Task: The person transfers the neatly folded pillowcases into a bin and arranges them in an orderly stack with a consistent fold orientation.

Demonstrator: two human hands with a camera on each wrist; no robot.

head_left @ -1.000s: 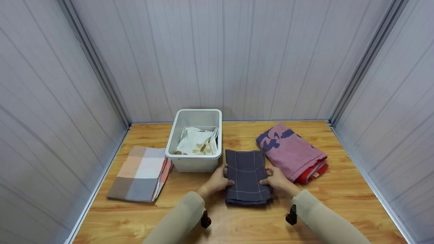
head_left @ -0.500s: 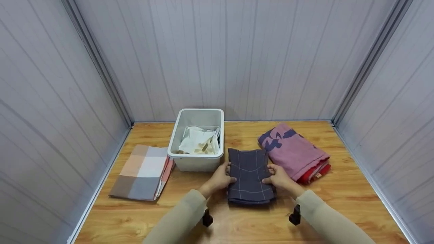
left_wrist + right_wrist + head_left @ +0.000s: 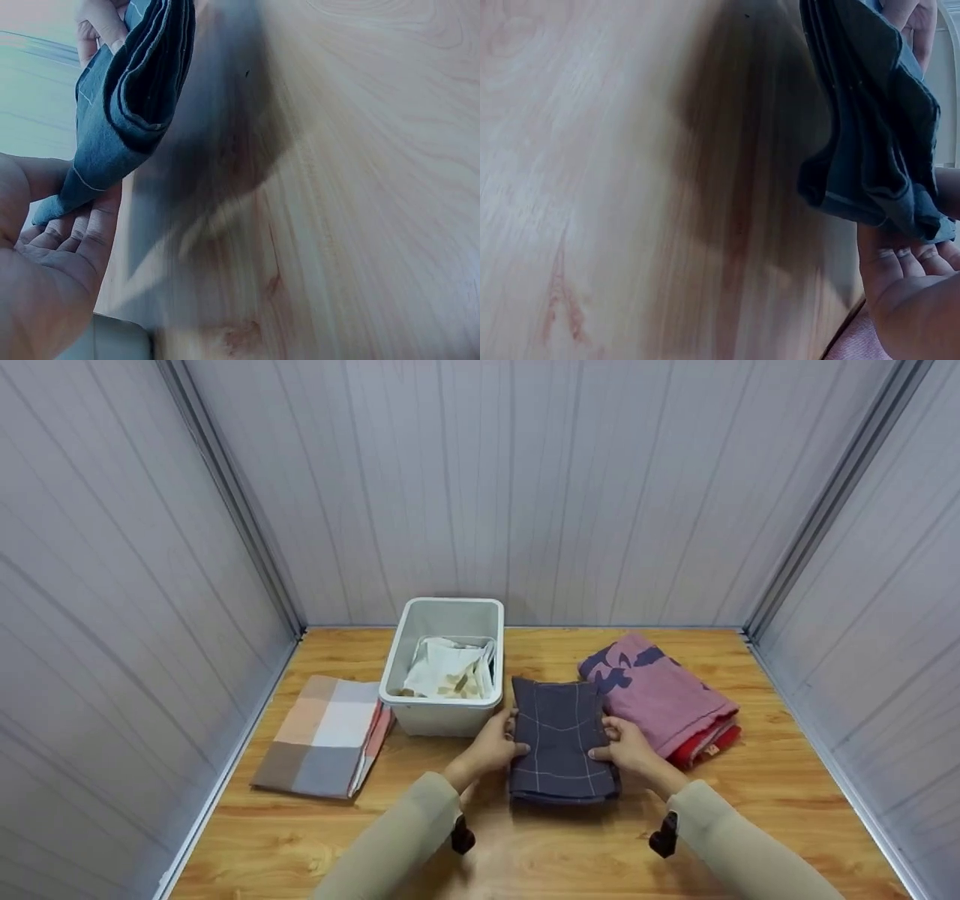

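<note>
A folded dark cloth with thin white check lines (image 3: 561,735) is held between both hands in the middle of the head view. My left hand (image 3: 491,746) grips its left edge, thumb on top and fingers underneath. On the opposite edge my right hand (image 3: 628,746) grips it the same way. Both wrist views show the cloth (image 3: 124,112) raised off the wood, its shadow falling below it. Several layers of the fold (image 3: 874,142) show at its near end. The fingertips under the cloth are partly hidden.
Left of the hands stands a white plastic bin (image 3: 442,716) with whitish, brown-marked cloth inside. A folded checked cloth (image 3: 322,735) lies left of it on the wooden table (image 3: 555,855). A pink-and-purple folded cloth (image 3: 667,697) with red layers lies right. Panel walls enclose the back and sides.
Both hands still grip the dark cloth, which has risen slightly off the table. The whole head view has shifted a little, so everything appears further right.
</note>
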